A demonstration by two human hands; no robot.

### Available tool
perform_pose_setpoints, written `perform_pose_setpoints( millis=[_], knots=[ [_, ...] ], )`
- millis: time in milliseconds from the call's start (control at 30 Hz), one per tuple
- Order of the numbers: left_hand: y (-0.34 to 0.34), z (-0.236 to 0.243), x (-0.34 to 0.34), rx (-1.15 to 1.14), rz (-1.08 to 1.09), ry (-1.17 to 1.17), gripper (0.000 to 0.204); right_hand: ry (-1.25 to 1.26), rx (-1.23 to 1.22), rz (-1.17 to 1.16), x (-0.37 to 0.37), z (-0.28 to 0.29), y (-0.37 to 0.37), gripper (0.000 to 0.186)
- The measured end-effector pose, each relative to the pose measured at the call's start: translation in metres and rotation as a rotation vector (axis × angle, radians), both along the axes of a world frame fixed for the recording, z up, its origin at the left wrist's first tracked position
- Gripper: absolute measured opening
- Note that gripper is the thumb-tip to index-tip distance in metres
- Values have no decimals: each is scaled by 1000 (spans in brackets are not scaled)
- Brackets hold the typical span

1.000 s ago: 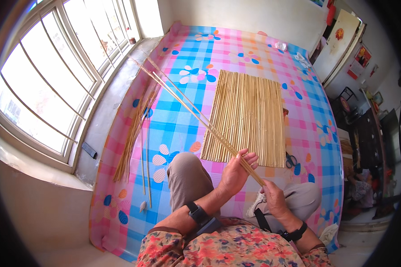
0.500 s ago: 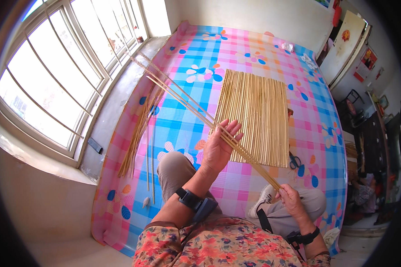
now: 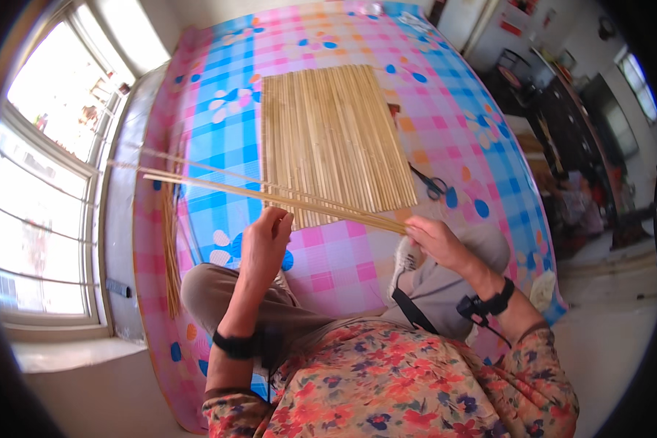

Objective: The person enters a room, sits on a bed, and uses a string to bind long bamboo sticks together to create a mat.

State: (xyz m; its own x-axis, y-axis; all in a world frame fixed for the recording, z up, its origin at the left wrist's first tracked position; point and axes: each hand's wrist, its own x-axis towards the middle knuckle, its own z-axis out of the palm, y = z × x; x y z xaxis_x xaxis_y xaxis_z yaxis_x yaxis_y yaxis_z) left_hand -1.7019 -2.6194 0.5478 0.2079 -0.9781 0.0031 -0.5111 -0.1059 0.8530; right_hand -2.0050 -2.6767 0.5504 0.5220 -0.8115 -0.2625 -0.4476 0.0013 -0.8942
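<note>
My right hand (image 3: 434,237) is closed round one end of a few thin, straw-coloured stalks (image 3: 343,211). They reach up and left from it, across the near edge of a mat of stalks (image 3: 328,139) laid side by side. My left hand (image 3: 261,242) has its fingers curled in at the stalks' lower edge, about midway along; whether it grips one of them is hard to see. The stalks' far ends fan apart toward the window. Dark-handled scissors (image 3: 434,188) lie on the floor sheet just right of the mat.
More long stalks (image 3: 171,270) lie in a bundle at the left, by the windowsill. A dark remote control (image 3: 119,289) rests on the sill. Pink and blue checked sheeting (image 3: 336,266) covers the floor under my crossed legs. Furniture (image 3: 562,109) stands along the right.
My left hand has turned from open-palmed under the stalks to curled fingers, lower and left. The stalks have swung flatter, and my right hand has risen. The view has also shifted.
</note>
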Motion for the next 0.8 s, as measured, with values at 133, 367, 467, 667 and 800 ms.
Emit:
perform_pose_setpoints(
  millis=[133, 367, 467, 667, 800],
  knots=[
    [-14, 51, -36, -697, -394, -780, 23, -64, -159, 92, 14, 0, -7, 20],
    [-32, 32, -43, 60, -715, -501, 15, -52, 34, 186, 30, 18, -13, 23],
    [-38, 38, -44, 130, -758, -467, 20, -290, 208, 55, 28, 15, -13, 29],
    [-33, 44, -48, 225, -777, -257, 22, -891, 332, -214, 30, 3, -10, 67],
    [-29, 54, -59, 259, -784, -284, 24, -965, 351, -241, 33, 6, -9, 66]
  ],
)
